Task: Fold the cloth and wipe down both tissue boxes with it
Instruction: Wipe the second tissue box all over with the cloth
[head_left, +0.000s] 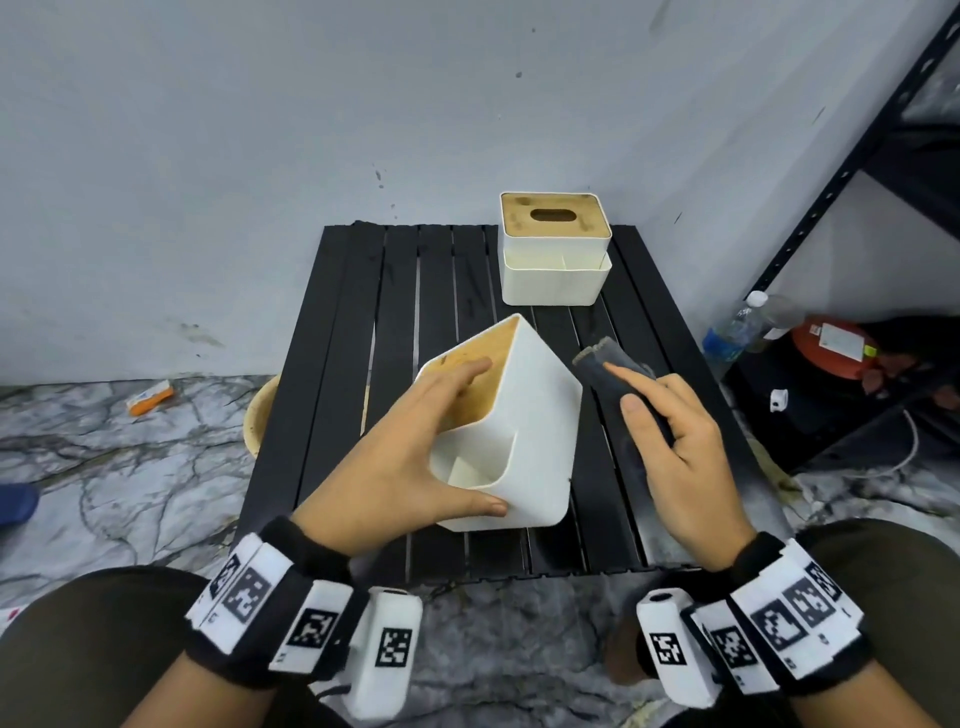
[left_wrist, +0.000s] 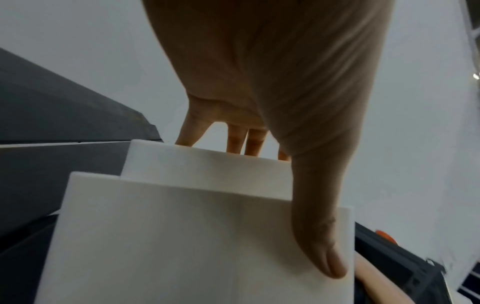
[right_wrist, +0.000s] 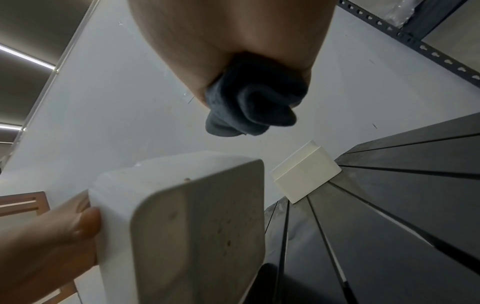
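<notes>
Left hand (head_left: 410, 462) grips the smooth white tissue box (head_left: 524, 431), tilted up on edge; right hand (head_left: 675, 447) just beside it clutches the folded fuzzy dark cloth (head_left: 618, 384). Second box (head_left: 553, 249) sits well beyond both.

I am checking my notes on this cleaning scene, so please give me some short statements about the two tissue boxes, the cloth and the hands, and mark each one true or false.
1. The left hand holds the tilted white plastic tissue box with a wooden lid. True.
2. The right hand is empty. False: it grips the folded dark grey cloth.
3. The second white tissue box with a slotted wooden lid stands upright at the far side of the black slatted table. True.
4. The cloth is pressed flat against the held box. False: in the right wrist view a gap separates them.
5. The held box lies flat on the table. False: it is tipped up on an edge.
</notes>
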